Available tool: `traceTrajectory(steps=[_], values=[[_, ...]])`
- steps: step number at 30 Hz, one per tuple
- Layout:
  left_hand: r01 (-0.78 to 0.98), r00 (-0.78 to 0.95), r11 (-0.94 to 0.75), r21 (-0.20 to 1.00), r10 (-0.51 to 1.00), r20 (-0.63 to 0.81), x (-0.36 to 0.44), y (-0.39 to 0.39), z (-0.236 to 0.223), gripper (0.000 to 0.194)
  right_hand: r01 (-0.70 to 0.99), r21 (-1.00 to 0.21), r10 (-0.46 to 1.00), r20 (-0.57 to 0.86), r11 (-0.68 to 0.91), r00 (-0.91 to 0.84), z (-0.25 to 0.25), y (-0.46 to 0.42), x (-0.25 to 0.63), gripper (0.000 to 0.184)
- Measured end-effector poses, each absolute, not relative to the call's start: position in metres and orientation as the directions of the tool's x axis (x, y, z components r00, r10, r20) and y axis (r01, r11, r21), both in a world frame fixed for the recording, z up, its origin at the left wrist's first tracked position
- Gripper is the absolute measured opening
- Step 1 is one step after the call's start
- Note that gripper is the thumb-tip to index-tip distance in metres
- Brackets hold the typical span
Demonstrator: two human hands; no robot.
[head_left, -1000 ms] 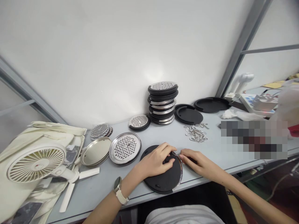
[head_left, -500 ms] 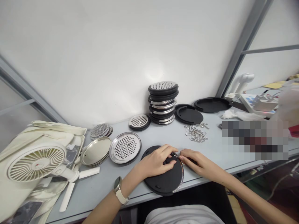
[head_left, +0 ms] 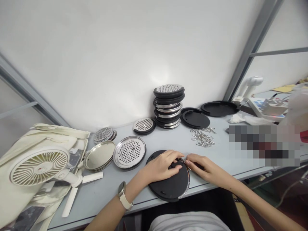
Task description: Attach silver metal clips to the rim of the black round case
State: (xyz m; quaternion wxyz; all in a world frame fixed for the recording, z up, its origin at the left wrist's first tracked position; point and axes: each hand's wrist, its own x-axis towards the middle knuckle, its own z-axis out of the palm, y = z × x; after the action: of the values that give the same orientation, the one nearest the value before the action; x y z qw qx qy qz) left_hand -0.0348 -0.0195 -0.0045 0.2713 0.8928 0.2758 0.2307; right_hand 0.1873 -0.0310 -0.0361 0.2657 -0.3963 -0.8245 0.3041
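A round black disc with a shiny metal rim (head_left: pixel 171 186) lies flat near the table's front edge. My left hand (head_left: pixel 160 166) rests on its upper part, fingers curled and pressing down on it. My right hand (head_left: pixel 201 168) lies just right of the disc, fingers pinched together on a small metal wire clip at the disc's rim, right where the two hands meet. A watch sits on my left wrist.
A stack of black-rimmed perforated discs (head_left: pixel 168 106) stands at the wall, with black covers (head_left: pixel 195 118) to its right. Loose wire clips (head_left: pixel 202 137) lie mid-table. Perforated metal plates (head_left: pixel 130 152), plain metal plates (head_left: pixel 99 155) and a white fan (head_left: pixel 39 168) sit left.
Both hands have stayed on the disc with only slight finger movement; the view shifted a little.
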Motion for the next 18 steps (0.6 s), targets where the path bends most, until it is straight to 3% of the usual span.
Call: traceTrajectory(steps=[18], values=[[0.343, 0.755, -0.722, 0.600, 0.592, 0.281, -0.0340, -0.0190, -0.0034, 0.034, 0.515, -0.678, 0.805, 0.199, 0.525, -0.560, -0.0340, -0.0351, 0.1868, 0.028]])
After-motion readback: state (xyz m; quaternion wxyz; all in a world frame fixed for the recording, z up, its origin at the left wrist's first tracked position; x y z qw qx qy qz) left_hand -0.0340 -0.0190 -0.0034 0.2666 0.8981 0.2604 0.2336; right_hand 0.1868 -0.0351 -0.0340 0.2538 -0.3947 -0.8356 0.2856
